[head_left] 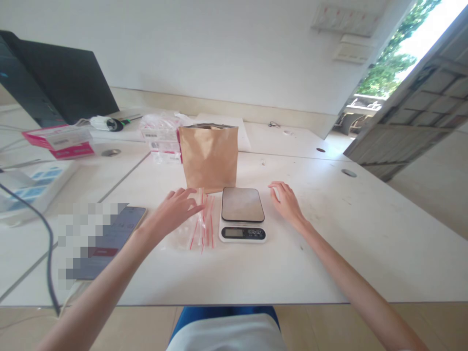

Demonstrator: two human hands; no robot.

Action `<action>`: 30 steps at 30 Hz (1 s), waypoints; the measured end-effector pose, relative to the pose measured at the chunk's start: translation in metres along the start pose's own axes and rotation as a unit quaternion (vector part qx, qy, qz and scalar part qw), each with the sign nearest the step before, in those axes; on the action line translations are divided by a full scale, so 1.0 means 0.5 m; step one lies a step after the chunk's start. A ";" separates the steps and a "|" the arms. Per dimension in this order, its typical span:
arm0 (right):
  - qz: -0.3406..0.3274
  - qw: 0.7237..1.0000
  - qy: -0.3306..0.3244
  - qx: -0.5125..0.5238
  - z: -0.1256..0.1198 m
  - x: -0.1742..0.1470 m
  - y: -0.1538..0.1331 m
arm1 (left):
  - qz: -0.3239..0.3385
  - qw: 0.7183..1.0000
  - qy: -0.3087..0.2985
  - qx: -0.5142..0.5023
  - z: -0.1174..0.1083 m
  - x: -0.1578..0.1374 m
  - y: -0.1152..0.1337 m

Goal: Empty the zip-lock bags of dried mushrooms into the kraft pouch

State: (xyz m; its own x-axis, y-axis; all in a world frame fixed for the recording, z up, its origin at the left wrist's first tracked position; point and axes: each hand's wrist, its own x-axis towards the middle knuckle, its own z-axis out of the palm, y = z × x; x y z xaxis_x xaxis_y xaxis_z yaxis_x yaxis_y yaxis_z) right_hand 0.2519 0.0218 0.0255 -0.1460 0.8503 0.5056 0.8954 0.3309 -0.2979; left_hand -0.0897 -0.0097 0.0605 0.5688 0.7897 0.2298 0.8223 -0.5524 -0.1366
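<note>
A small digital kitchen scale with a steel top and a dark display strip lies on the white table, nothing on its plate. To its left are several clear zip bags with red seal lines. My left hand is over these bags, fingers apart; I cannot tell whether it touches them. On the scale's right side my right hand hovers or rests near the tabletop with fingers loosely spread and holds nothing. Behind the scale and bags stands an upright brown paper pouch, open at the top.
A phone lies beside my left forearm. Pink-and-white boxes and plastic-wrapped packs stand at the back left, near a dark computer case. A cable hangs over the table's front left edge.
</note>
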 end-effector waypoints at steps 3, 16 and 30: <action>0.040 0.999 -0.018 -0.025 0.014 -0.017 0.059 | -0.048 0.997 0.003 -0.053 -0.034 0.034 -0.011; 0.069 0.996 -0.042 -0.044 0.032 -0.026 0.083 | -0.109 0.944 0.293 -0.108 -0.183 0.232 -0.058; 0.059 0.996 -0.046 -0.058 0.044 -0.025 0.103 | -0.127 0.968 0.180 -0.120 -0.176 0.312 -0.098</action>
State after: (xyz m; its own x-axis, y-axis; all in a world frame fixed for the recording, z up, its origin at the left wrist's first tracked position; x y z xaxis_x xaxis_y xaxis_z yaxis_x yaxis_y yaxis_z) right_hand 0.2909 0.0372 -0.0138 -0.0702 0.9162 0.3946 0.9502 0.1818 -0.2532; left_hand -0.0427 0.1172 0.1878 0.2689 0.7880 0.5539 0.8825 -0.4319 0.1860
